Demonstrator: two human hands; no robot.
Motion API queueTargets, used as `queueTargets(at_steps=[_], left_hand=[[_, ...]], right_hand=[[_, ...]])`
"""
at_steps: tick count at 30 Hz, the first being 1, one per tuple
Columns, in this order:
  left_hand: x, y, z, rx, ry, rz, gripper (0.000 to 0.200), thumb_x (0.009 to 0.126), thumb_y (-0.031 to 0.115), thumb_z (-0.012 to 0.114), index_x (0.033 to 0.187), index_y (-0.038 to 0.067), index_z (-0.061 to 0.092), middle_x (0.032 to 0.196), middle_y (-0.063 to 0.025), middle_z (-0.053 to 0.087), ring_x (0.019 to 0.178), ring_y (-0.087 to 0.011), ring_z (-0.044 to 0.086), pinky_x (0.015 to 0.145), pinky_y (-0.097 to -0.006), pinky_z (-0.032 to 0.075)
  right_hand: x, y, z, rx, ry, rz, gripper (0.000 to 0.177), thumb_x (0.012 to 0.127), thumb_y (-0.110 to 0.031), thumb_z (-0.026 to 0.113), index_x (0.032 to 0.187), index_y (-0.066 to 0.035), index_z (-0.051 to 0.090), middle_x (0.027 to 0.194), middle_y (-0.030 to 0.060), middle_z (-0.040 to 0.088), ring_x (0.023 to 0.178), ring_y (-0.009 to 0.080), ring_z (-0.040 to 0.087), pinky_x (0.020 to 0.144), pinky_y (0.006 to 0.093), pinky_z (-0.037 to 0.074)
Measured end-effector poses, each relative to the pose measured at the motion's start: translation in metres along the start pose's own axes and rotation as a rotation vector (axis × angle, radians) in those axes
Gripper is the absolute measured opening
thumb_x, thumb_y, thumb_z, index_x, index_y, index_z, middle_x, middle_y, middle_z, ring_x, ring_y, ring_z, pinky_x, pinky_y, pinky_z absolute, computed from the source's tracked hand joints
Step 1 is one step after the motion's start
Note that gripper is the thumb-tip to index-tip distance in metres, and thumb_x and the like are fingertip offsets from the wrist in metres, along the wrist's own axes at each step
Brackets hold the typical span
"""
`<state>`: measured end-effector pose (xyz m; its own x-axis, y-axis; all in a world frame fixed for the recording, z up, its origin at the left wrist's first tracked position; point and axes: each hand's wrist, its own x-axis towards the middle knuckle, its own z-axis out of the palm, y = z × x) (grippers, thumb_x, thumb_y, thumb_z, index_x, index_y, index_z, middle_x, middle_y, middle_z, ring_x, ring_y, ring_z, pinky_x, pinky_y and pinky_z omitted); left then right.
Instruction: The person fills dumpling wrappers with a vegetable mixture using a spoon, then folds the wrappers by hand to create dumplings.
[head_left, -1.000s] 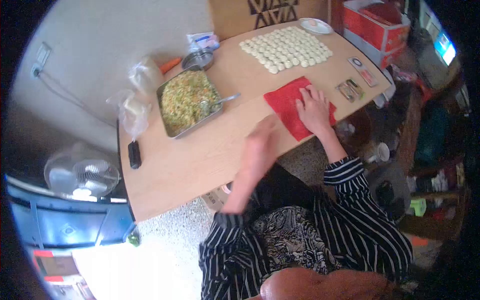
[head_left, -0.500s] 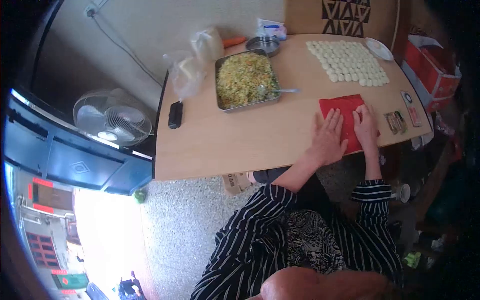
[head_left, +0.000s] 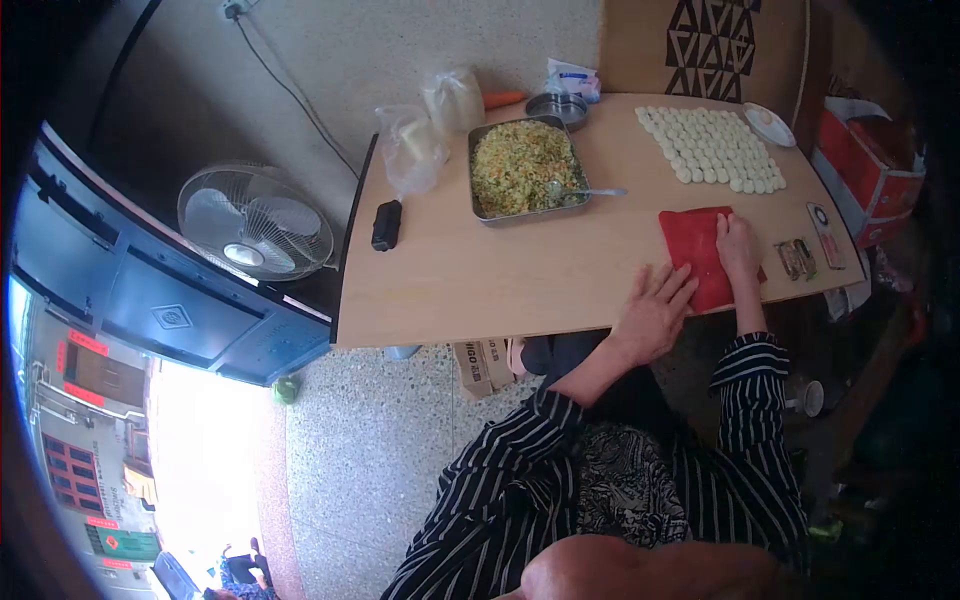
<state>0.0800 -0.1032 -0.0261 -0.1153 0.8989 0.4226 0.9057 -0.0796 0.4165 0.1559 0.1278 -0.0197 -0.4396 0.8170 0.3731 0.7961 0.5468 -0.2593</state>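
Observation:
A red folded cloth lies flat near the right front of the table. My left hand rests at its lower left corner, fingers stretched out and spread, the fingertips touching the cloth's edge. At the far right edge of the cloth is my right hand, its fingers curled closed on the fabric. Behind the cloth, small pale dough pieces sit in close rows. A metal tray of chopped vegetable filling stands further left, with a spoon in it.
A white plate is beside the dough. Small packets and a phone-like item lie to the right. Plastic bags, a carrot, a round metal pan and a black object are on the table. A fan stands left.
My left hand has slid off the middle of the cloth toward its lower left corner. My right hand stays at the right edge. The whole view has shifted slightly.

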Motion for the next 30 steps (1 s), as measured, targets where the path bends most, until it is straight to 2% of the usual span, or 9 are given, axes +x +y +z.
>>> queueTargets(at_steps=[5, 7, 8, 10, 11, 14, 18, 23, 30], left_hand=[[-0.04, -0.03, -0.069, -0.337, 0.125, 0.018, 0.044, 0.091, 0.011, 0.057, 0.134, 0.006, 0.052, 0.138, -0.0194, 0.05, 0.129, -0.0363, 0.048, 0.105, -0.0405, 0.042], [-0.055, -0.074, -0.102, -0.237, 0.216, -0.111, 0.041, 0.089, 0.01, 0.065, 0.129, 0.01, 0.057, 0.131, -0.0122, 0.059, 0.111, -0.0307, 0.063, 0.091, -0.039, 0.053], [-0.056, -0.082, -0.13, -0.423, 0.227, -0.375, 0.036, 0.09, 0.009, 0.064, 0.126, 0.01, 0.059, 0.122, -0.0083, 0.066, 0.101, -0.0258, 0.068, 0.083, -0.0366, 0.056], [-0.058, -0.142, -0.169, -0.21, 0.355, -0.401, 0.028, 0.09, 0.007, 0.064, 0.118, 0.008, 0.065, 0.111, -0.0092, 0.07, 0.091, -0.0215, 0.07, 0.077, -0.0358, 0.056], [-0.053, -0.169, -0.194, -0.159, 0.464, -0.322, 0.018, 0.089, 0.009, 0.064, 0.107, 0.009, 0.068, 0.093, -0.0097, 0.073, 0.078, -0.025, 0.072, 0.068, -0.0359, 0.056], [-0.036, -0.223, -0.264, 0.274, 0.499, -0.533, 0.014, 0.089, 0.014, 0.064, 0.099, 0.009, 0.072, 0.087, -0.0144, 0.072, 0.079, -0.0301, 0.071, 0.068, -0.0383, 0.055], [-0.004, -0.3, -0.314, 0.474, 0.42, -0.521, 0.016, 0.084, 0.013, 0.066, 0.097, 0.01, 0.075, 0.091, -0.0157, 0.071, 0.083, -0.0324, 0.07, 0.074, -0.0403, 0.055], [0.027, -0.36, -0.324, 0.423, 0.291, -0.453, 0.019, 0.077, 0.012, 0.071, 0.095, 0.01, 0.076, 0.094, -0.0148, 0.072, 0.087, -0.0316, 0.07, 0.079, -0.0389, 0.055], [0.048, -0.367, -0.338, 0.363, 0.008, -0.531, 0.021, 0.07, 0.008, 0.077, 0.091, 0.007, 0.075, 0.089, -0.0131, 0.073, 0.083, -0.0272, 0.071, 0.076, -0.0364, 0.056]], right_hand=[[0.007, 0.004, 0.004, 0.008, -0.034, 0.047, 0.041, 0.1, -0.037, 0.043, 0.094, -0.003, 0.065, 0.097, 0.0223, 0.067, 0.09, 0.0431, 0.064, 0.078, 0.0539, 0.05], [0.005, 0.004, 0.003, 0.026, -0.028, 0.073, 0.041, 0.1, -0.038, 0.042, 0.094, -0.004, 0.065, 0.096, 0.0221, 0.067, 0.091, 0.0429, 0.064, 0.078, 0.0539, 0.05], [0.005, 0.003, 0.001, 0.02, -0.036, 0.079, 0.041, 0.1, -0.038, 0.042, 0.094, -0.004, 0.065, 0.096, 0.022, 0.067, 0.091, 0.0427, 0.064, 0.078, 0.0537, 0.05], [0.004, 0.0, -0.004, 0.008, -0.051, 0.092, 0.042, 0.1, -0.038, 0.042, 0.094, -0.004, 0.065, 0.097, 0.0218, 0.067, 0.091, 0.0422, 0.064, 0.079, 0.0535, 0.05], [0.004, 0.0, -0.004, 0.018, -0.035, 0.099, 0.041, 0.1, -0.038, 0.042, 0.094, -0.004, 0.065, 0.097, 0.0217, 0.067, 0.091, 0.042, 0.064, 0.078, 0.0531, 0.05], [0.003, 0.0, -0.003, 0.032, -0.016, 0.112, 0.04, 0.1, -0.037, 0.044, 0.093, -0.004, 0.065, 0.096, 0.0214, 0.067, 0.09, 0.0416, 0.064, 0.078, 0.052, 0.05], [0.0, -0.002, -0.01, 0.042, -0.032, 0.118, 0.036, 0.099, -0.035, 0.048, 0.089, -0.003, 0.062, 0.092, 0.0213, 0.066, 0.087, 0.042, 0.063, 0.076, 0.0512, 0.049], [0.0, 0.0, -0.006, 0.037, 0.014, 0.101, 0.036, 0.098, -0.034, 0.05, 0.082, -0.002, 0.058, 0.086, 0.0216, 0.064, 0.082, 0.0425, 0.062, 0.071, 0.0509, 0.048], [0.001, 0.003, -0.003, 0.029, 0.043, 0.085, 0.037, 0.098, -0.034, 0.052, 0.079, -0.003, 0.056, 0.079, 0.0205, 0.061, 0.075, 0.0412, 0.061, 0.067, 0.05, 0.046]])
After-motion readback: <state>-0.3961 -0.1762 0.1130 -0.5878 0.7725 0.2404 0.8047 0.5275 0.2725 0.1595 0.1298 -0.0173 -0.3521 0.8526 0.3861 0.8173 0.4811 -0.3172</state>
